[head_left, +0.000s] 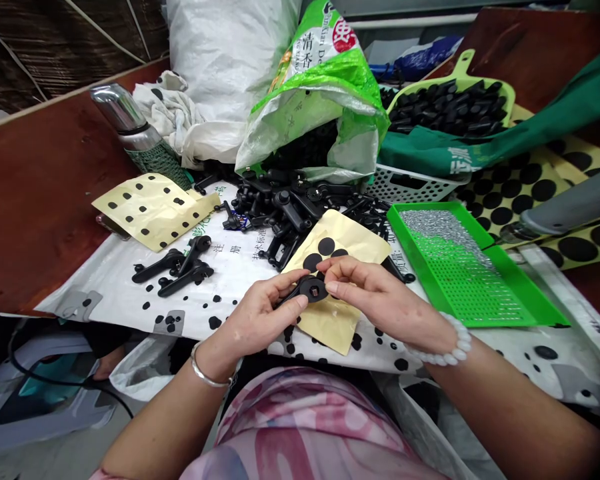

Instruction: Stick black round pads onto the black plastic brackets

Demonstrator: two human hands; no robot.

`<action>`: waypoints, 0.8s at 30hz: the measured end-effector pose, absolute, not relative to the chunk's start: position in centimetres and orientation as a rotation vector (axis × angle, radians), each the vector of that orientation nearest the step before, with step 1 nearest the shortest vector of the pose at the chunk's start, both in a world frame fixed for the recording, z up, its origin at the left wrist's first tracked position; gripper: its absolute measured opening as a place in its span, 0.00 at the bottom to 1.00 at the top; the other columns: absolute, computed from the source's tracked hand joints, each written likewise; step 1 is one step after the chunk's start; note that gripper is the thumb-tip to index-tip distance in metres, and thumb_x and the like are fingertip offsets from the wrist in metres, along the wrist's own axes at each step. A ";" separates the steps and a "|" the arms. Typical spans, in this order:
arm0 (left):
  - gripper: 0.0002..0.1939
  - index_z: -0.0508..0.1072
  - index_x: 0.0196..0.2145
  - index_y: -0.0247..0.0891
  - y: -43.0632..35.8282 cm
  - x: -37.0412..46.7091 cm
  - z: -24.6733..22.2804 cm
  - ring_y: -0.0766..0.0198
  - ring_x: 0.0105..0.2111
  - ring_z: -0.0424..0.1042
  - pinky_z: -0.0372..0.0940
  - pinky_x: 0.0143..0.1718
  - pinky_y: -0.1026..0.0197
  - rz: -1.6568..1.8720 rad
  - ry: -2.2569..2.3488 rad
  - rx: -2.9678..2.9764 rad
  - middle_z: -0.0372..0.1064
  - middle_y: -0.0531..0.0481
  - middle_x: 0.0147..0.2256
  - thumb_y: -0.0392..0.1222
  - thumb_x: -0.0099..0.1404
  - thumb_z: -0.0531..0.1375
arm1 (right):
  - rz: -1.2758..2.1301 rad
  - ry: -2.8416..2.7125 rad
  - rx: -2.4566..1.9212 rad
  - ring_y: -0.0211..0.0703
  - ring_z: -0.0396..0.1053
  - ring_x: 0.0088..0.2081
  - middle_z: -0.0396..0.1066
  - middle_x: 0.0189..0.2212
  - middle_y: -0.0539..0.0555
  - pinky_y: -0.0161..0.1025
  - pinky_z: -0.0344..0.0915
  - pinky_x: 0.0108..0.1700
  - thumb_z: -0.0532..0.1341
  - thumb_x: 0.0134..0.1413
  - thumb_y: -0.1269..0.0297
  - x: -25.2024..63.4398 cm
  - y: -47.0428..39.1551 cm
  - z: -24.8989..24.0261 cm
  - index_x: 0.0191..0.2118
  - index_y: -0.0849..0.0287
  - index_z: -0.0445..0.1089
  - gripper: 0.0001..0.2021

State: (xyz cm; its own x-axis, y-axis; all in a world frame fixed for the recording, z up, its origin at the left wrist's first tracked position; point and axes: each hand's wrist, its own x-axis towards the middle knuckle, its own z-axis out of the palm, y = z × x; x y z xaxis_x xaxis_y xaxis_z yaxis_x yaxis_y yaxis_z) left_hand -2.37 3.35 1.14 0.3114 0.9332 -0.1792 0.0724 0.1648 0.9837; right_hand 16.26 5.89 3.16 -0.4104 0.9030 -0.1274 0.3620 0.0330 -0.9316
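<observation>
My left hand grips a black plastic crank handle between thumb and fingers. Its round end faces up, with a small square opening in the middle. At the right edge of that end, my right hand has thumb and forefinger pinched together; whatever lies between them is hidden. Beneath both hands is a yellow backing sheet bearing round black stickers. Several more black crank handles lie on the white sack to the left, and a heap of them is piled behind my hands.
A green tray of small metal screws stands at right, beside a grey power screwdriver. Behind are a green-and-white bag, a light-green dustpan of black parts and a white basket. A dotted sticker sheet and metal flask are at left.
</observation>
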 end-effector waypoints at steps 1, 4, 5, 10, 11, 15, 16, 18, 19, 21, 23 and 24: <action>0.25 0.66 0.52 0.31 3.4 -2.4 1.1 0.70 0.23 0.62 0.62 0.26 0.66 0.825 1.086 1.244 0.70 0.45 0.35 0.43 0.57 0.59 | 1.371 -1.807 -1.280 0.47 0.65 0.47 0.66 0.45 0.57 0.46 0.59 0.50 0.56 0.52 0.59 16.3 5.9 3.2 0.29 0.59 0.67 0.09; 0.25 0.66 0.52 0.32 3.4 -2.3 0.9 0.71 0.22 0.62 0.63 0.25 0.67 0.823 1.108 1.233 0.70 0.47 0.33 0.44 0.58 0.59 | 1.348 -1.820 -1.283 0.47 0.65 0.47 0.66 0.45 0.57 0.47 0.59 0.50 0.56 0.52 0.59 16.2 5.9 3.2 0.29 0.59 0.67 0.09; 0.25 0.66 0.52 0.32 3.4 -2.3 0.9 0.71 0.22 0.63 0.63 0.25 0.67 0.822 1.111 1.236 0.70 0.47 0.33 0.44 0.58 0.58 | 1.336 -1.826 -1.283 0.47 0.65 0.47 0.66 0.44 0.57 0.47 0.59 0.51 0.56 0.52 0.60 16.2 6.0 3.2 0.29 0.59 0.67 0.09; 0.24 0.66 0.52 0.32 3.5 -2.2 0.8 0.71 0.21 0.62 0.63 0.24 0.67 0.816 1.131 1.260 0.68 0.49 0.29 0.44 0.59 0.57 | 1.244 -1.875 -1.290 0.47 0.66 0.46 0.66 0.43 0.56 0.46 0.59 0.50 0.55 0.53 0.63 16.1 5.9 3.0 0.28 0.59 0.66 0.07; 0.24 0.66 0.52 0.32 3.5 -2.1 0.8 0.71 0.21 0.62 0.63 0.24 0.67 0.817 1.136 1.262 0.68 0.50 0.29 0.44 0.59 0.57 | 1.219 -1.886 -1.288 0.46 0.66 0.46 0.66 0.43 0.56 0.46 0.59 0.50 0.55 0.53 0.63 16.0 5.9 2.8 0.28 0.59 0.66 0.07; 0.23 0.66 0.51 0.32 3.5 -2.2 0.7 0.71 0.21 0.63 0.62 0.24 0.67 0.822 1.152 1.263 0.68 0.50 0.27 0.43 0.59 0.58 | 1.115 -1.922 -1.281 0.44 0.65 0.45 0.66 0.42 0.55 0.45 0.59 0.49 0.54 0.53 0.65 16.0 5.8 2.3 0.28 0.58 0.66 0.06; 0.23 0.66 0.51 0.32 3.4 -2.2 0.6 0.71 0.21 0.63 0.62 0.24 0.67 0.823 1.152 1.265 0.68 0.51 0.27 0.43 0.59 0.58 | 1.086 -1.932 -1.286 0.44 0.65 0.45 0.66 0.42 0.55 0.44 0.59 0.49 0.54 0.53 0.66 16.0 5.8 2.2 0.28 0.58 0.65 0.06; 0.23 0.66 0.52 0.33 3.4 -2.2 0.4 0.71 0.21 0.63 0.63 0.24 0.67 0.829 1.147 1.277 0.68 0.51 0.28 0.43 0.60 0.57 | 1.021 -1.949 -1.295 0.44 0.64 0.45 0.66 0.41 0.54 0.44 0.59 0.49 0.54 0.53 0.67 15.9 5.8 2.1 0.28 0.57 0.65 0.05; 0.22 0.66 0.51 0.33 3.4 -2.2 0.3 0.71 0.21 0.63 0.63 0.24 0.67 0.832 1.147 1.284 0.68 0.50 0.28 0.43 0.60 0.56 | 0.987 -1.956 -1.302 0.44 0.64 0.45 0.66 0.41 0.54 0.43 0.59 0.49 0.54 0.53 0.67 15.9 5.7 2.1 0.28 0.57 0.65 0.05; 0.22 0.66 0.51 0.32 3.4 -2.1 0.2 0.71 0.21 0.63 0.63 0.24 0.68 0.835 1.158 1.295 0.69 0.49 0.29 0.43 0.60 0.56 | 0.921 -1.966 -1.317 0.44 0.64 0.44 0.66 0.39 0.55 0.43 0.60 0.47 0.54 0.53 0.68 15.7 5.7 2.1 0.28 0.57 0.64 0.05; 0.22 0.66 0.52 0.32 3.4 -2.1 0.1 0.71 0.21 0.63 0.63 0.24 0.68 0.843 1.172 1.302 0.70 0.49 0.31 0.43 0.61 0.56 | 0.856 -1.976 -1.340 0.45 0.65 0.43 0.66 0.38 0.55 0.43 0.60 0.45 0.53 0.52 0.69 15.5 5.6 2.2 0.27 0.57 0.64 0.05; 0.22 0.66 0.52 0.32 3.3 -2.0 0.1 0.71 0.21 0.63 0.63 0.24 0.68 0.848 1.175 1.306 0.70 0.49 0.31 0.42 0.61 0.55 | 0.826 -1.982 -1.355 0.45 0.65 0.42 0.66 0.38 0.55 0.43 0.60 0.44 0.53 0.52 0.69 15.4 5.5 2.2 0.27 0.58 0.63 0.05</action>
State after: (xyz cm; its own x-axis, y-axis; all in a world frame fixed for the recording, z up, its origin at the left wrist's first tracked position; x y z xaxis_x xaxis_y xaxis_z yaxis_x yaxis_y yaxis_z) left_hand -2.02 3.32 0.06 0.2437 0.9564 -0.1608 0.1489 0.1269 0.9807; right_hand 15.36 5.50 2.15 -0.3046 0.9442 0.1255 0.5758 0.2875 -0.7654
